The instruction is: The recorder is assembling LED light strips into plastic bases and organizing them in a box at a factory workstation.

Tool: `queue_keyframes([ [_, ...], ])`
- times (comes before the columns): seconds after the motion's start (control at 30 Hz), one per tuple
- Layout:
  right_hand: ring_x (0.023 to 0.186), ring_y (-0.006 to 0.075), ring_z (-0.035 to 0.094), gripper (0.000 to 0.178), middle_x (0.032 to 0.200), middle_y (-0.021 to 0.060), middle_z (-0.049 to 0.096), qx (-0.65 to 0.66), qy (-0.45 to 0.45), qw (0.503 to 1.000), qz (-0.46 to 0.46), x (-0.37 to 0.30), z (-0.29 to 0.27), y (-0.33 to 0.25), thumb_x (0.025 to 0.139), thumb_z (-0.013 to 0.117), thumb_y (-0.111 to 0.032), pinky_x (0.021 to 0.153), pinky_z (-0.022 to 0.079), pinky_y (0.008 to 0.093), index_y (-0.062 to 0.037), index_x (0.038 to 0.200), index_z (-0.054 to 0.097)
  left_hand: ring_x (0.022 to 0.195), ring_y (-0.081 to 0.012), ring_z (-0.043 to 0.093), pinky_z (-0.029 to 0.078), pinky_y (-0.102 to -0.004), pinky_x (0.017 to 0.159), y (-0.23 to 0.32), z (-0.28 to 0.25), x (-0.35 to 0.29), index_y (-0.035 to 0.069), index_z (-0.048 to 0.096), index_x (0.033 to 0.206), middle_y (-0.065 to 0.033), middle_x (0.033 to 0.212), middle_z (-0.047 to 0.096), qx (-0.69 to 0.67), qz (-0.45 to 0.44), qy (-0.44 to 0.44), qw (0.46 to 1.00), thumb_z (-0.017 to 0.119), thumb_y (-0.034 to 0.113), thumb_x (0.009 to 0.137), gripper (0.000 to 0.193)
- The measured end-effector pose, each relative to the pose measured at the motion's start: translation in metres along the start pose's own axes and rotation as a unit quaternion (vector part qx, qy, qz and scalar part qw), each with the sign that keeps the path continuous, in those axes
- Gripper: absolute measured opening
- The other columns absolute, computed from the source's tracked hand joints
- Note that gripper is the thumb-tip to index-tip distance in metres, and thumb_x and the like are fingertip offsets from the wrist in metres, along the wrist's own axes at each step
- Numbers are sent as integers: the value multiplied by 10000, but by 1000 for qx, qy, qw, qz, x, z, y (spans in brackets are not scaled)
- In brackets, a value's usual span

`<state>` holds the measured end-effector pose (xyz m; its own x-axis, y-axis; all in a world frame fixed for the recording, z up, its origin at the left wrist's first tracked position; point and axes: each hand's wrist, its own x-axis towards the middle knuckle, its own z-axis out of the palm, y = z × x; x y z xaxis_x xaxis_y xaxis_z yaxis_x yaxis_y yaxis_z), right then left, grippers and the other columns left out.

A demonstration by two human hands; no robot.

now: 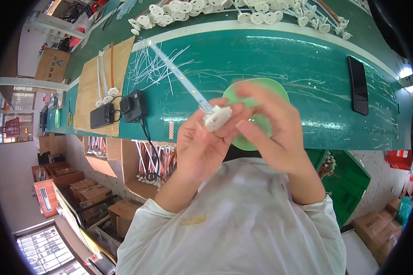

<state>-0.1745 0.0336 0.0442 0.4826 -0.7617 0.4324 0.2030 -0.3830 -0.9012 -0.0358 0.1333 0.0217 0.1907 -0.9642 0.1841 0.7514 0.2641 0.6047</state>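
Light strip (181, 77) with white disc (218, 119): above table (328, 130), disc pinched in left hand (197, 142). Right hand (278, 126): blurred, beside disc, grip partly open, nothing visibly held. Green dish (274, 84): behind.

Shirt (234, 229): white shading to pale grey, loose in cut, softly creased across the front, with faint lilac tints in the cloth. Marking (193, 220): small, yellow, elongated and slightly curved, set on the left chest. Left sleeve (146, 217) and right sleeve (325, 222): white, wide, ending near the elbows. Forearms (307, 182), left hand (198, 149) and right hand (279, 137): bare.
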Motion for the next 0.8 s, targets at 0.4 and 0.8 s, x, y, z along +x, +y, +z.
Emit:
queue_keyframes([
  [0.4,637,127,637,56,802,88,705,-220,214,951,24,-30,-77,23,835,708,15,609,517,238,49,879,713,752,-118,635,496,-270,670,157,-94,34,-31,673,1065,-83,872,710,626,58,283,724,576,324,974,379],
  [0.8,615,217,631,88,773,126,690,-419,3,903,-95,88,-94,19,804,723,-60,608,490,307,0,860,692,956,-415,635,516,-500,791,216,-125,28,26,665,1103,-221,1002,669,930,-57,328,153,608,409,902,437],
])
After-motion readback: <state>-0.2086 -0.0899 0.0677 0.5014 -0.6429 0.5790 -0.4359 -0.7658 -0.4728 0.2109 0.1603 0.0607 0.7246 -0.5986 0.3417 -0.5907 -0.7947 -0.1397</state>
